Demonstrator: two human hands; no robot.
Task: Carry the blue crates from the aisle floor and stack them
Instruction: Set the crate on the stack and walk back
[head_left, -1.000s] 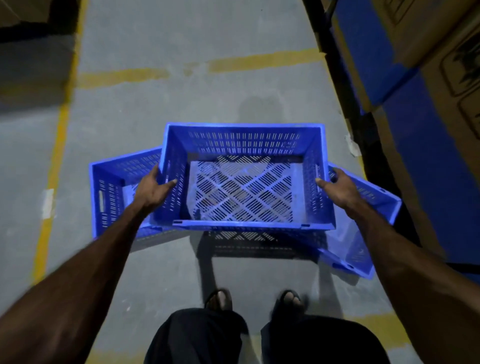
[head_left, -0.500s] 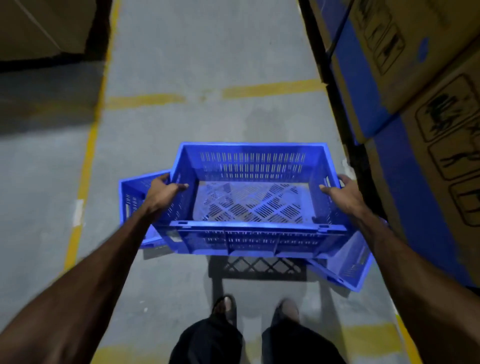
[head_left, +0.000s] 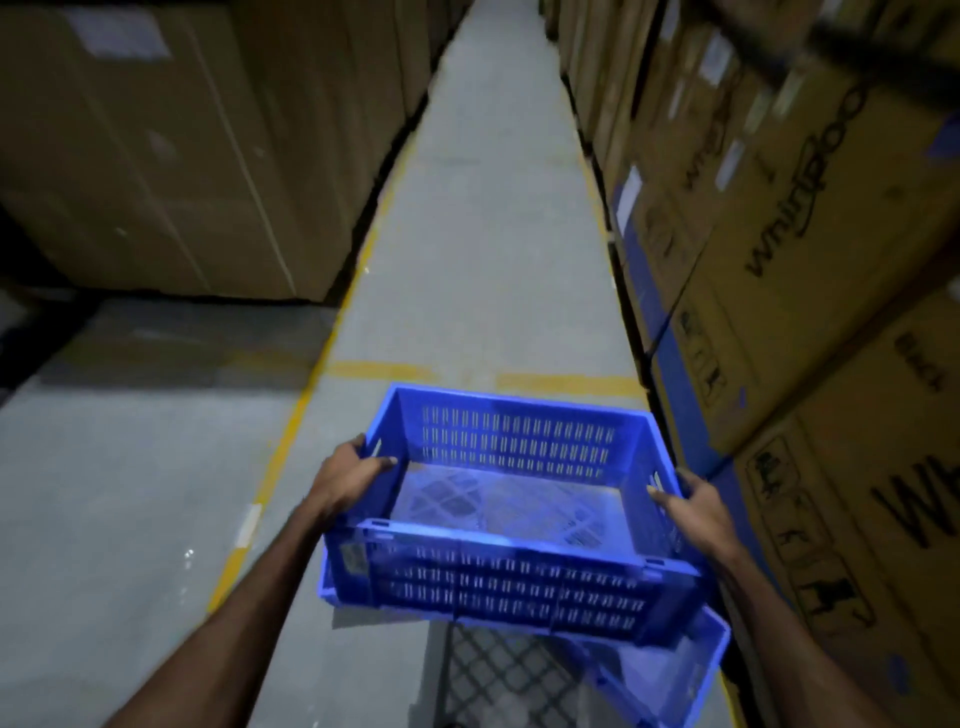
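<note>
A blue slatted crate (head_left: 511, 582) is lifted off the floor in front of me, level and empty. My left hand (head_left: 345, 480) grips its left rim, thumb over the top edge. My right hand (head_left: 693, 506) grips the right rim the same way. Below and to the right, a second blue crate (head_left: 691, 670) lies on the aisle floor, mostly hidden under the held one. A sliver of another blue crate (head_left: 325, 584) shows at the held crate's lower left.
The grey aisle floor (head_left: 483, 249) runs straight ahead with yellow lines (head_left: 291, 421) along its left side. Tall cardboard boxes (head_left: 171, 156) line the left; printed cartons on racking (head_left: 810, 291) stand close on the right.
The crate has risen from just above the floor crates to about waist height, and my view has tilted up to look down the aisle. Both hands keep their grip.
</note>
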